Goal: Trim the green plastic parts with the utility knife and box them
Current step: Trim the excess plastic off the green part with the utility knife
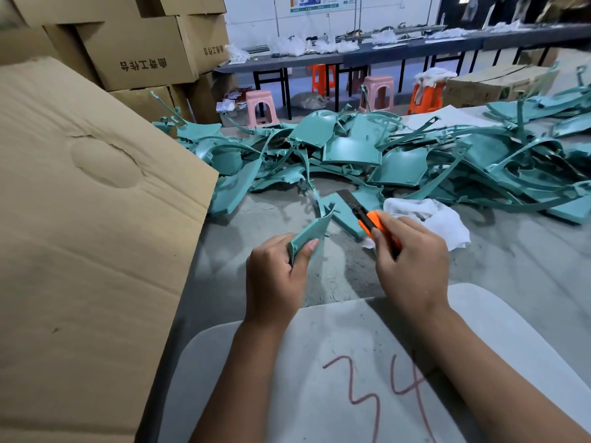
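Note:
My left hand [276,276] grips a small green plastic part [311,233] by its lower end, the part pointing up and to the right. My right hand [412,266] holds an orange utility knife [371,223] whose dark blade [348,198] sticks out up and left, just right of the part and apart from it. A big heap of green plastic parts [367,151] covers the table beyond my hands. The flap of a large cardboard box [89,219] fills the left side.
A white cloth [431,219] lies right of the knife. A grey board marked "34" [351,378] lies under my forearms. Stacked cartons [137,49] stand at the back left. Pink and orange stools [260,107] and long tables [383,52] stand farther back.

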`<state>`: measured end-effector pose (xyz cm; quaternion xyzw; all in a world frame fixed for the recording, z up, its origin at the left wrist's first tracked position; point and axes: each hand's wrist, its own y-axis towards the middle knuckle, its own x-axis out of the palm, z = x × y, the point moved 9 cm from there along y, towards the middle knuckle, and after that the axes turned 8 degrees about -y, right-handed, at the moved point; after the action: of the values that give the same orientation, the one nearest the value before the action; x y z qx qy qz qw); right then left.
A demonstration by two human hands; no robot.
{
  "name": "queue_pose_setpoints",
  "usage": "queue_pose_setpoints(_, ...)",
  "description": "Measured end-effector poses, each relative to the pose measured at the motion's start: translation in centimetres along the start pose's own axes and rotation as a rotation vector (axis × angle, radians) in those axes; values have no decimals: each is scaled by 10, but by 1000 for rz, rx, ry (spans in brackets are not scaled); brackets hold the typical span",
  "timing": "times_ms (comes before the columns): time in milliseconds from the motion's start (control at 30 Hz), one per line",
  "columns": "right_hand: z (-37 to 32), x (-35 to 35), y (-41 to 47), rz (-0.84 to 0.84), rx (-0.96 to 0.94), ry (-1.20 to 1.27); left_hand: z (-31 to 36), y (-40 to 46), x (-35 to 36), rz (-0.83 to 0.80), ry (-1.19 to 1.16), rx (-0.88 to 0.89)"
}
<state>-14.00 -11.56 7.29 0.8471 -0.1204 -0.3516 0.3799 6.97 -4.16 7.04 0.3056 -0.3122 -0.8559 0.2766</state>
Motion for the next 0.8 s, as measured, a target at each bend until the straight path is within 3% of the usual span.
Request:
queue_pose_setpoints(200,-37,3,-14,-66,-242,281,3,0,1,25,50,16)
queue_pose_setpoints(367,3,10,-3,-63,5,171,3,1,-5,25,22,31)
queue_pose_setpoints(467,-5,-1,-5,-6,-86,201,4,2,-5,33,2,19)
queue_pose_setpoints(567,-22,10,-9,-121,-185,267,8,1,-5,22,50,45)
queue_pose_setpoints(700,11,12,0,-103,13,1,10,2,-12,3,127,114)
queue_pose_setpoints(800,17,-5,2,18,21,72,8,6,-12,-24,205,116)
